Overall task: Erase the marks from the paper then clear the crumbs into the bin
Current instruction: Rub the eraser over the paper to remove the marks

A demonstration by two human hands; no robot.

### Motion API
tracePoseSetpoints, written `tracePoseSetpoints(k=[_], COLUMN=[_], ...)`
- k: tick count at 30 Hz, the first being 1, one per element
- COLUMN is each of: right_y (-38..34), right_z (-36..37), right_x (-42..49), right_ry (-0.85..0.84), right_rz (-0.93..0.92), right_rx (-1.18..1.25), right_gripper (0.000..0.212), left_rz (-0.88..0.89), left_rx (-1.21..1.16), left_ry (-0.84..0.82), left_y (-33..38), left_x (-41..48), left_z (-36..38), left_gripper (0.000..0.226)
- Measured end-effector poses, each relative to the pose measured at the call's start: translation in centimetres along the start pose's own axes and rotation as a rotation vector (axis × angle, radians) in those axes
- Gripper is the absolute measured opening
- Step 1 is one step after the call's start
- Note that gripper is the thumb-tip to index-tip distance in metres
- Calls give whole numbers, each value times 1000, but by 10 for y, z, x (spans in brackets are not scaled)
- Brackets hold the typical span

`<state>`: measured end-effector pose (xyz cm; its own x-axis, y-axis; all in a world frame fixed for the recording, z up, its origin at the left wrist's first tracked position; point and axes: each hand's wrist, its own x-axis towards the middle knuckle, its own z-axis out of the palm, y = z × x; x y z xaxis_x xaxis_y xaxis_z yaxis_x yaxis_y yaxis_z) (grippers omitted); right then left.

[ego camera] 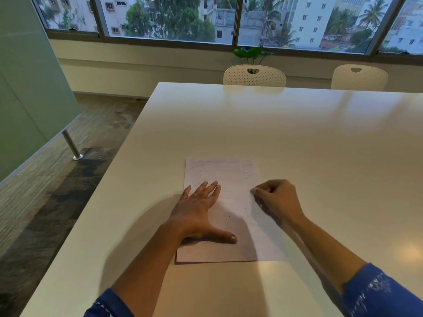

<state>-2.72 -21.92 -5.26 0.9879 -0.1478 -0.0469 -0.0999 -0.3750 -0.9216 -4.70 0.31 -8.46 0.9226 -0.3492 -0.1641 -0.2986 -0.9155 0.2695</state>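
Flatly, the left hand [196,209] lies spread on the paper [231,177], fingers straight and thumb stretched out near its near edge. The right hand [277,197] is curled, pinching a small pale piece [253,191], too blurred to name, against the sheet's right side on the white table [297,133].

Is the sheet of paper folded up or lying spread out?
Spread out: the paper lies flat on the table, the left hand pressing it down.
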Motion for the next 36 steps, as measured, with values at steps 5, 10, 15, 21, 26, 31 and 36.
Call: tracePoseSetpoints(k=[5,10,15,21,26,31,36], right_y=[-3,-2,1,-5,-5,-7,-9], right_z=[20,29,3,35,15,13,40], right_x=[-27,-41,7,-49,-14,-3,-55], right_ry=[-174,-359,26,-407,-183,13,-429], right_rz=[-89,-167,-31,-151,-43,-39,-147], right_rx=[-125,-201,-37,-190,-183,-113,-166], right_gripper=[7,10,13,9,9,12,9], left_rz=[8,15,0,13,15,11,18], left_rx=[4,22,12,33,12,9,30], left_ry=[13,24,11,24,20,9,27], left_y=[1,0,0,-1,0,0,0], left_x=[1,1,0,2,1,1,2], left_z=[1,1,2,1,1,1,1], left_gripper=[134,132,136,130,136,138,128])
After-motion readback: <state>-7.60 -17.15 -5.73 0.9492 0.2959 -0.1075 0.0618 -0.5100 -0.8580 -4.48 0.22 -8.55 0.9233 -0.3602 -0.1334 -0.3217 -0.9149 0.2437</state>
